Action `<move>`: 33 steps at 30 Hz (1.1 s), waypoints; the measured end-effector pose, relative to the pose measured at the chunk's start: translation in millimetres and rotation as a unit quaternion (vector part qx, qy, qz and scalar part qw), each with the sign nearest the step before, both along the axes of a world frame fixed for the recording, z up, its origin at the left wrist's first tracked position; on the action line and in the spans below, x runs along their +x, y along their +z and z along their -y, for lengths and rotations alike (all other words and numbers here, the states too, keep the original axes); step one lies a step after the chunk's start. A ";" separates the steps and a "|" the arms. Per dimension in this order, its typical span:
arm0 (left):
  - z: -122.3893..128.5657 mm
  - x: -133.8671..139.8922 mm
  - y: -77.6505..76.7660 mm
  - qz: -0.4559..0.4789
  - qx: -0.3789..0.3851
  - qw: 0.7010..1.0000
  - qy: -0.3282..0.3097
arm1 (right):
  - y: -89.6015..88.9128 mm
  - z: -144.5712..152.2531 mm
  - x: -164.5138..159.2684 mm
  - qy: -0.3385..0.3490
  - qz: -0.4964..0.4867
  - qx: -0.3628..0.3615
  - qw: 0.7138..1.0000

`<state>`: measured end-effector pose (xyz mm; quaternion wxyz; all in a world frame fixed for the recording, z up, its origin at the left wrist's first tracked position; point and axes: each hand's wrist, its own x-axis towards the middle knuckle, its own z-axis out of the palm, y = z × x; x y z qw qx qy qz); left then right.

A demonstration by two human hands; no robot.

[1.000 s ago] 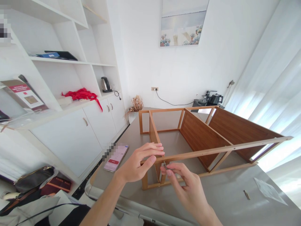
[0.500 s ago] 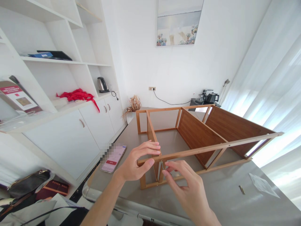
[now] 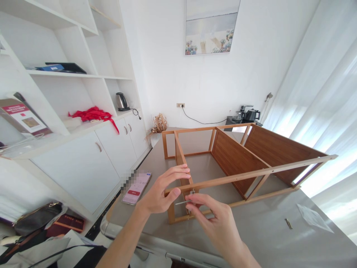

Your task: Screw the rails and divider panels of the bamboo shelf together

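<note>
A wooden shelf unit (image 3: 228, 178) with brown panels lies on its side on a grey-topped table (image 3: 251, 232). My left hand (image 3: 164, 188) grips the near left corner of its frame, fingers over the top rail and panel edge, thumb in front. My right hand (image 3: 213, 214) pinches a thin metal hex key (image 3: 182, 203) between thumb and fingertips, just below the near rail. The key's long arm points left. A small metal fitting (image 3: 193, 191) shows above the fingertips at the rail; the key's other end is hidden by my fingers.
A phone (image 3: 136, 188) lies left of the shelf unit. To the right are small metal screws (image 3: 288, 223) and a clear plastic bag (image 3: 315, 217). White cabinets (image 3: 78, 156) stand along the left wall. A dark coffee set (image 3: 248, 114) is behind the unit.
The hex key has swung from nearly upright to pointing left, and my right hand has shifted slightly left and down. My left hand keeps its hold on the frame.
</note>
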<state>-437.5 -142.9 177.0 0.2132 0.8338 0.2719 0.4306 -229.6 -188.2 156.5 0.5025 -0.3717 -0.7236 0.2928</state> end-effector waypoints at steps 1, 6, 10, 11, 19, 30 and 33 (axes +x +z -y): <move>-0.1 0.1 0.0 0.003 -0.001 1.000 -0.003 | 0.6 -0.2 0.0 0.000 -0.002 0.000 1.000; -0.1 0.8 -1.3 0.012 0.000 1.000 -0.006 | 8.9 -3.0 -2.6 -0.035 0.008 0.095 0.995; 0.4 2.2 -1.3 0.022 0.004 1.000 0.002 | 16.7 -6.2 -7.2 -0.052 0.019 0.155 0.986; 0.5 2.5 -1.1 0.025 0.004 1.000 0.002 | 18.3 -6.7 -7.7 -0.057 0.024 0.155 0.986; -0.1 2.6 -2.3 0.030 0.008 1.000 0.002 | 21.4 -7.2 1.9 -0.050 0.026 0.086 0.995; -0.5 2.5 -3.9 0.029 0.007 1.000 0.003 | 3.4 -16.8 17.6 -0.123 0.040 0.179 0.975; -0.3 2.8 -3.8 0.030 0.006 1.000 0.006 | -1.3 -18.1 20.3 -0.170 0.084 0.267 0.945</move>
